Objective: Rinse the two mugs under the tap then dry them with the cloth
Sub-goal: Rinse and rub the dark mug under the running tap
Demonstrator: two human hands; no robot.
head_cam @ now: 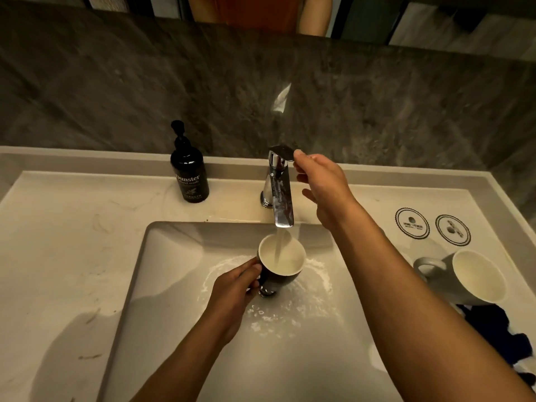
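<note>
Over the basin, the left grip (232, 288) is curling its fingers round the handle side of the dark mug (280, 264), thumb lying along the outside near the rim, and is holding it upright under the spout. Water is running from the tap (280, 192) in a thin stream straight into the mug's pale inside, which is looking partly filled. Below and around the mug, water is splashing white across the floor of the sink (162, 285).

Up at the top of the tap, the right grip (322, 184) is pinching the dark flat lever (282, 151) between thumb and forefinger, with the other fingers hanging loosely bent beneath; its forearm is reaching in from the lower right, crossing over the sink's right edge.

Well to the right, on the pale surface (58, 242), the second mug (464, 277) is standing apart from both hands; it is grey outside and cream inside, its handle pointing left toward the sink. Just in front of it, touching or nearly touching its base, a dark blue and white cloth (493, 329) is lying crumpled at the surface's right edge. Behind the grey mug two round printed coasters (412, 223) are lying side by side.

Left of the tap, a black pump bottle (189, 172) of hand wash is standing upright near the back ledge, against the dark stone wall (116, 91).
</note>
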